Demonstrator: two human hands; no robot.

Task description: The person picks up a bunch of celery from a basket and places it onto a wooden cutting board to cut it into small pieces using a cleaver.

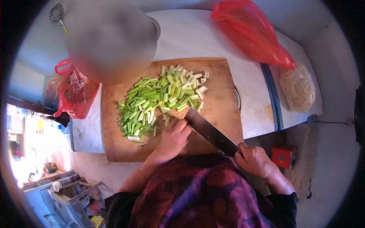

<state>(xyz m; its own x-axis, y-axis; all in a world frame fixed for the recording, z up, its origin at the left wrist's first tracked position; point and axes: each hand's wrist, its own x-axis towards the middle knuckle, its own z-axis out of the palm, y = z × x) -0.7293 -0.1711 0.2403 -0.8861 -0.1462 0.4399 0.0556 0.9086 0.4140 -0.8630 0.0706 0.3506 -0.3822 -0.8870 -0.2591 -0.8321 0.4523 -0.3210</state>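
Note:
A broad dark knife (211, 133) lies slantwise over the front part of a wooden cutting board (125, 152). My right hand (254, 159) is wrapped round its handle, near the board's right front corner. Beside the blade's far end is my left hand (175, 136), its fingers curled down on the board; what they press on, if anything, is hidden. Just beyond my left hand, a wide heap of cut green and pale stalk pieces (163, 93) covers the middle of the board.
A large blurred round object (112, 40) overhangs the board's back left corner. A red plastic bag (78, 93) hangs at the left, another red bag (253, 32) lies back right, and a clear bag of dry noodles (297, 89) is at the right. A red box (283, 157) stands lower right.

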